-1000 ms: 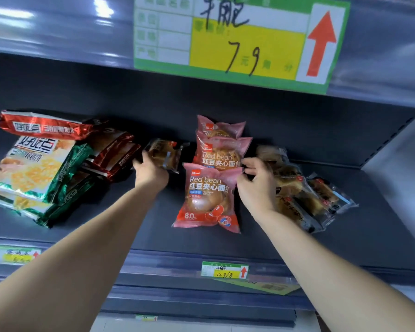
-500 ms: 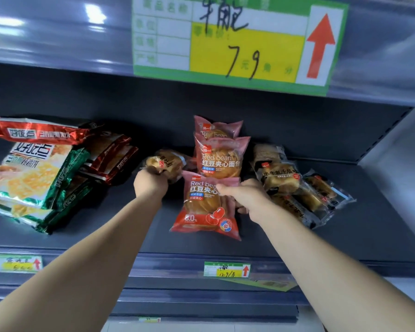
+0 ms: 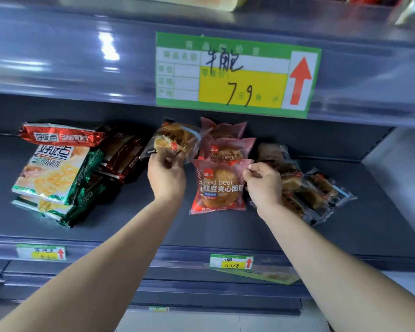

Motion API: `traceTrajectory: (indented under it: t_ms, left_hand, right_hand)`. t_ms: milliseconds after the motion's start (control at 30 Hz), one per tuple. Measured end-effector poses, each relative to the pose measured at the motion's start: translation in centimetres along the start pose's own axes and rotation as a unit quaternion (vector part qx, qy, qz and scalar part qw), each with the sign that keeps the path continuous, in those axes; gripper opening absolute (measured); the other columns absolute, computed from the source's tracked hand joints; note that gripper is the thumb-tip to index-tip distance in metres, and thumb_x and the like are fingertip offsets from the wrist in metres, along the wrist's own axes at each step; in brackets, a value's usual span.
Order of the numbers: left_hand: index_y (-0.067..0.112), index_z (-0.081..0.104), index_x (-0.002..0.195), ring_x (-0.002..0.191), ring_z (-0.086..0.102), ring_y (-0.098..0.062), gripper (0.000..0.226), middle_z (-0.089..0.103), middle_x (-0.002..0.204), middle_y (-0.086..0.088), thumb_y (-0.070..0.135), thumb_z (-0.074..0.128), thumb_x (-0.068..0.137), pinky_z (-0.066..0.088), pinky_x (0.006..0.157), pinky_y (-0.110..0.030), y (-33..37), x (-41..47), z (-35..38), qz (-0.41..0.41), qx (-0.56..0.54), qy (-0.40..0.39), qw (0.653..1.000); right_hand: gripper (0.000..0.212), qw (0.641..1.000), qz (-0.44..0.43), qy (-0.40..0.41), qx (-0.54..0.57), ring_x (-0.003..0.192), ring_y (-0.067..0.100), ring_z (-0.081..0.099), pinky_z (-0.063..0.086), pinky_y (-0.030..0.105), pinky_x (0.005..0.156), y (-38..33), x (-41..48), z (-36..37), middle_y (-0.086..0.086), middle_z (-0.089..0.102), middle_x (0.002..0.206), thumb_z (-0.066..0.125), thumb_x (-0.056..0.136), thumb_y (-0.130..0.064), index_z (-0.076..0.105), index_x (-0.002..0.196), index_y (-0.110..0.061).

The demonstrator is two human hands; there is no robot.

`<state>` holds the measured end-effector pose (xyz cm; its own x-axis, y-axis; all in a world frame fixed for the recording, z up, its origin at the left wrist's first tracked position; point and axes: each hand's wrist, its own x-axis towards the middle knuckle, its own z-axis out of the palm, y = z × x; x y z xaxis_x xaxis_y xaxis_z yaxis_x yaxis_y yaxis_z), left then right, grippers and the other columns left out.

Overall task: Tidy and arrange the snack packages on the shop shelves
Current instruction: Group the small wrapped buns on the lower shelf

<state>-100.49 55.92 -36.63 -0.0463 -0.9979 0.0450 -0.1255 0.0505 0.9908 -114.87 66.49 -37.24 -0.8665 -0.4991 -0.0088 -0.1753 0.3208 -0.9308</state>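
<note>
Left hand (image 3: 167, 178) grips a clear bread pack (image 3: 175, 142) by its lower edge, holding it up off the shelf (image 3: 225, 232), just left of the pink stack. Right hand (image 3: 264, 185) pinches the top right corner of the front red bean pack (image 3: 219, 185), which stands mid-shelf against two more behind it. Loose packs (image 3: 309, 190) lie just right of that hand. Cookie bags (image 3: 53, 173) are piled far left, and a price tag (image 3: 235, 73) hangs above.

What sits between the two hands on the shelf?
In the head view, the front red bean pack lies between the left hand, holding a bread packet, and the right hand, pinching that pack's corner.
</note>
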Motion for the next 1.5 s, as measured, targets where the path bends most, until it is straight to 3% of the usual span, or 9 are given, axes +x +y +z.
traceTrajectory:
  t_ms: [233,333,500,600,733,867,967,1300,1500]
  left_hand:
    - [0.027,0.043,0.066,0.067,0.044,-0.006,0.034,0.051,0.089,-0.009,0.017,0.064,0.091,0.034,0.067,-0.019,2.6,-1.5,0.1,0.069,-0.014,-0.003,0.998]
    - [0.024,0.045,0.067,0.068,0.047,-0.011,0.032,0.054,0.087,-0.013,0.017,0.064,0.091,0.037,0.066,-0.02,3.7,-2.2,0.3,0.087,-0.031,-0.027,0.995]
    - [0.027,0.05,0.065,0.074,0.058,-0.035,0.025,0.06,0.081,-0.017,0.032,0.066,0.083,0.055,0.08,-0.045,2.3,-3.1,1.3,0.002,-0.076,-0.07,0.995]
    - [0.022,0.05,0.065,0.071,0.054,-0.027,0.023,0.055,0.073,-0.01,0.037,0.06,0.077,0.053,0.081,-0.061,1.1,-3.5,1.5,-0.028,-0.089,-0.089,0.992]
    - [0.025,0.053,0.061,0.071,0.052,-0.021,0.025,0.055,0.069,-0.002,0.027,0.063,0.084,0.053,0.079,-0.053,1.3,-3.6,1.5,-0.022,-0.091,-0.105,0.99]
    - [0.022,0.041,0.06,0.063,0.038,-0.017,0.038,0.043,0.061,0.002,0.015,0.063,0.091,0.039,0.065,-0.035,0.6,-3.9,1.4,-0.024,-0.074,-0.094,0.993]
    - [0.02,0.04,0.062,0.064,0.037,-0.018,0.037,0.042,0.062,0.002,0.017,0.062,0.091,0.038,0.064,-0.033,0.2,-3.9,1.5,-0.028,-0.08,-0.094,0.992]
    - [0.012,0.047,0.069,0.073,0.047,-0.02,0.025,0.05,0.072,-0.006,0.024,0.062,0.086,0.047,0.074,-0.043,1.0,-3.8,2.0,-0.054,-0.173,-0.111,0.977]
    - [0.025,0.043,0.053,0.077,0.039,-0.021,0.046,0.041,0.064,0.003,0.01,0.058,0.094,0.037,0.073,-0.04,-0.3,-3.8,1.7,-0.109,-0.19,-0.119,0.969]
  right_hand:
    - [0.016,0.999,0.024,0.003,-0.043,0.084,0.028,0.066,0.056,0.043,0.077,0.8,0.2,0.0,0.003,0.067,0.089,0.062,0.086,-0.01,0.059,0.076,-0.022]
    - [0.016,0.998,0.002,0.035,-0.043,0.081,0.024,0.06,0.051,0.034,0.072,0.4,-0.3,0.1,0.001,0.063,0.085,0.058,0.085,-0.002,0.058,0.078,-0.016]
    - [0.018,0.998,-0.022,0.059,-0.011,0.079,0.019,0.056,0.041,0.025,0.07,0.1,-0.7,-0.1,-0.005,0.057,0.076,0.054,0.084,0.005,0.059,0.081,-0.012]
    - [0.017,0.997,-0.031,0.064,0.004,0.078,0.016,0.054,0.039,0.022,0.067,0.1,-0.8,0.0,-0.01,0.054,0.074,0.054,0.087,0.003,0.06,0.082,-0.011]
    - [0.016,0.998,-0.043,0.052,0.004,0.076,0.013,0.053,0.037,0.014,0.058,0.4,-0.6,0.3,-0.005,0.057,0.08,0.052,0.087,0.004,0.06,0.085,-0.01]
    - [0.013,1.0,0.016,0.009,-0.005,0.087,0.024,0.061,0.045,0.024,0.066,1.6,-0.2,0.4,0.002,0.061,0.092,0.053,0.091,-0.003,0.057,0.089,-0.015]
    - [0.021,1.0,0.023,0.015,0.006,0.086,0.027,0.062,0.048,0.031,0.069,1.4,-0.3,0.3,0.001,0.061,0.088,0.052,0.09,0.0,0.055,0.082,-0.019]
    - [0.013,0.99,-0.08,0.069,0.093,0.07,0.008,0.049,0.04,0.011,0.061,-0.3,-1.7,0.3,-0.008,0.052,0.076,0.05,0.096,-0.007,0.051,0.085,-0.013]
    - [0.009,0.999,-0.018,-0.051,0.002,0.095,0.014,0.06,0.051,0.037,0.089,1.5,-2.0,-0.7,-0.005,0.064,0.098,0.06,0.088,-0.016,0.055,0.091,-0.022]
